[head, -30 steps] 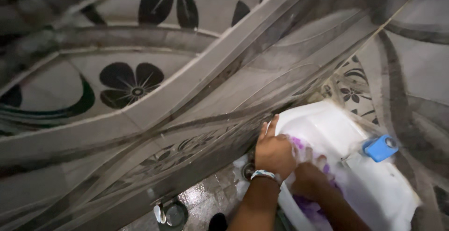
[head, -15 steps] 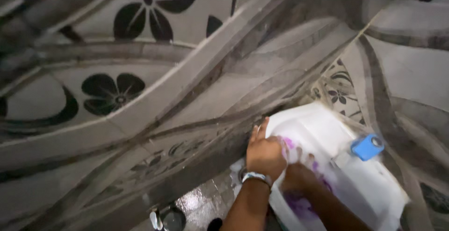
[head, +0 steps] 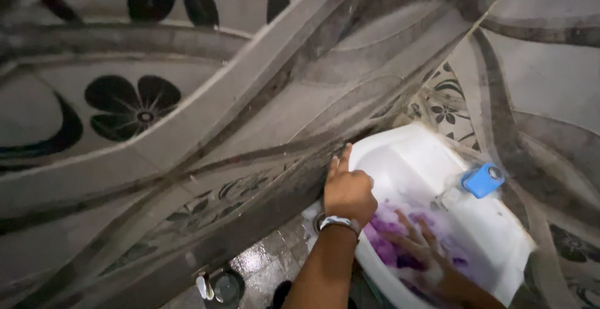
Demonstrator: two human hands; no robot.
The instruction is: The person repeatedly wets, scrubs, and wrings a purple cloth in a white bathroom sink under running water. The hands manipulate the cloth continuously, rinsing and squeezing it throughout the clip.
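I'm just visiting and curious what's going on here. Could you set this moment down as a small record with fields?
Place: tiled corner, grey wall tiles with black flower patterns
Basin: white washbasin fixed in the corner
Left hand: left hand grips the basin's near rim, wristband on the wrist
Right hand: right hand lies open inside the basin, fingers spread on a purple cloth
Suds: whitish foam around the cloth
Tap: blue-handled tap at the far side of the basin
Floor: wet tiled floor below
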